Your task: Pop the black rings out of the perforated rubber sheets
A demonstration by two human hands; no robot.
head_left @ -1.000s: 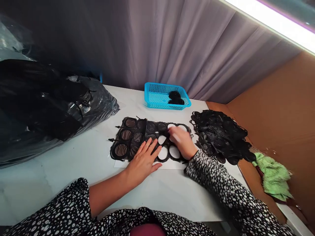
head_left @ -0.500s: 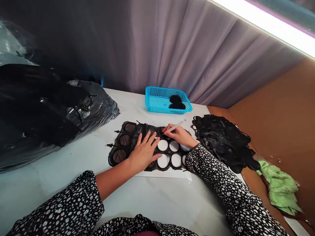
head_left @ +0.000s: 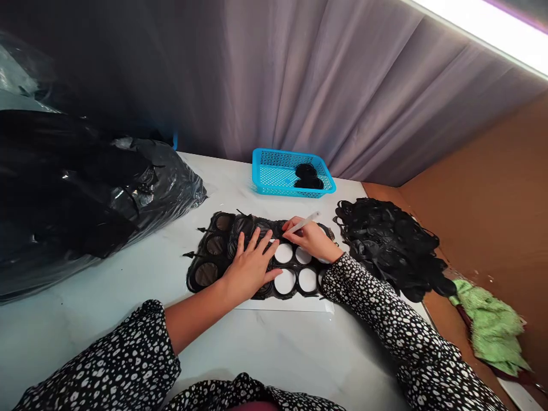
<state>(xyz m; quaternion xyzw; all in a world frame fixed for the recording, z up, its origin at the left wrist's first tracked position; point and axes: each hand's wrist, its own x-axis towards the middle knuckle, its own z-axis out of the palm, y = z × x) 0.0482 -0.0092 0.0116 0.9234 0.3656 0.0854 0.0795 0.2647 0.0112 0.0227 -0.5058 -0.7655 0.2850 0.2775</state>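
Note:
A black sheet with rows of round openings (head_left: pixel 215 245) lies on a white board (head_left: pixel 278 305) on the table. White shows through several openings on its right part; dark, sheer material fills those on the left. My left hand (head_left: pixel 248 265) rests flat on the middle of the sheet, fingers spread. My right hand (head_left: pixel 310 237) is closed round a thin whitish pen-like tool (head_left: pixel 306 221), over the sheet's upper edge. The tool's lower tip is hidden by my fingers.
Behind the sheet stands a blue basket (head_left: pixel 274 188) with black round pieces inside. A heap of black pieces (head_left: pixel 387 242) lies at the right, near a green cloth (head_left: pixel 492 328). A big black plastic bag (head_left: pixel 85 194) fills the left side. A grey curtain (head_left: pixel 299 80) hangs behind.
The view has shifted slightly. My right hand and the tool have moved a little to the left, with the tool tilted slightly lower. My left hand stays on the sheet.

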